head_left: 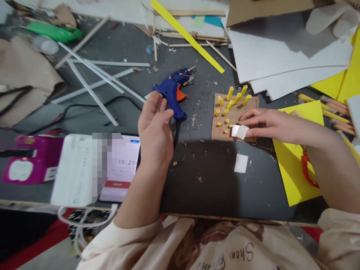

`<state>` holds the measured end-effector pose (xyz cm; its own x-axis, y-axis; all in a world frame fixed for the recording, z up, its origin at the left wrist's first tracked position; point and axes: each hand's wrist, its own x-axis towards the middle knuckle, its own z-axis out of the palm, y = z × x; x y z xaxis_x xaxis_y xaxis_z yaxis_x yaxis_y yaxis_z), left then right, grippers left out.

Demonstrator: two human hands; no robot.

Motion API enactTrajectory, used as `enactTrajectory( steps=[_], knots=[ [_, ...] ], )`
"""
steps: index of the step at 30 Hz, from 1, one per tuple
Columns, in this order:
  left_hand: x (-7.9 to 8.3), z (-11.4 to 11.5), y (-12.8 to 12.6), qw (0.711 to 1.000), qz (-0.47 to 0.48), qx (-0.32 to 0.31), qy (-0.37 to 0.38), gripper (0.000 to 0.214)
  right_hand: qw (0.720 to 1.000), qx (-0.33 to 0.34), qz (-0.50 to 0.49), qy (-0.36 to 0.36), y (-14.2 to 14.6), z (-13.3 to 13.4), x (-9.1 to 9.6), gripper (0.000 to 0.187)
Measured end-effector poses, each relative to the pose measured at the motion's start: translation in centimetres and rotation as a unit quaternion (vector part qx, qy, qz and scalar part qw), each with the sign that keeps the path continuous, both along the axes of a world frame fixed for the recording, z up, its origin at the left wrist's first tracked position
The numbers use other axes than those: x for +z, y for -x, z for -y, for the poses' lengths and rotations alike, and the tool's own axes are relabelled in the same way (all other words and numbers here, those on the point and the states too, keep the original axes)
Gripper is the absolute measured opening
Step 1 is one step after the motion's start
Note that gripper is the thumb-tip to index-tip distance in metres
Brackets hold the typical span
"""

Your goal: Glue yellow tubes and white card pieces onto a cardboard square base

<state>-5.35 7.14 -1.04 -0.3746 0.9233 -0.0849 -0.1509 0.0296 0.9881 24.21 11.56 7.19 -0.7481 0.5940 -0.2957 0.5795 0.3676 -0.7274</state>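
My left hand [156,127] hovers just in front of a blue glue gun [172,89] lying on the dark table, fingers loosely curved and apart, holding nothing. My right hand [267,123] pinches a small white paper piece [239,131] over a brown cardboard square [251,104]. Several yellow tubes [237,96] stand upright on that cardboard. Another small white paper square [241,163] lies on the table below it.
A phone [121,168] and a white box [74,168] lie at the left near the table edge, beside a magenta box [28,159]. White sheets [281,56] and yellow paper [298,157] lie at right, with red scissors [308,170]. White strips [92,80] and wooden sticks [194,37] litter the back.
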Motion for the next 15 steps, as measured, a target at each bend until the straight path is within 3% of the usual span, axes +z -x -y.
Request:
enactTrajectory(
  steps=[11, 15],
  knots=[
    [-0.2, 0.0, 0.1, 0.999, -0.039, -0.022, 0.006, 0.042, 0.997, 0.031, 0.061, 0.028, 0.9, -1.0, 0.4, 0.035],
    [0.0, 0.1, 0.1, 0.998, -0.052, -0.034, 0.013, 0.044, 0.998, 0.003, 0.054, 0.022, 0.3, -1.1, 0.6, 0.030]
  ],
)
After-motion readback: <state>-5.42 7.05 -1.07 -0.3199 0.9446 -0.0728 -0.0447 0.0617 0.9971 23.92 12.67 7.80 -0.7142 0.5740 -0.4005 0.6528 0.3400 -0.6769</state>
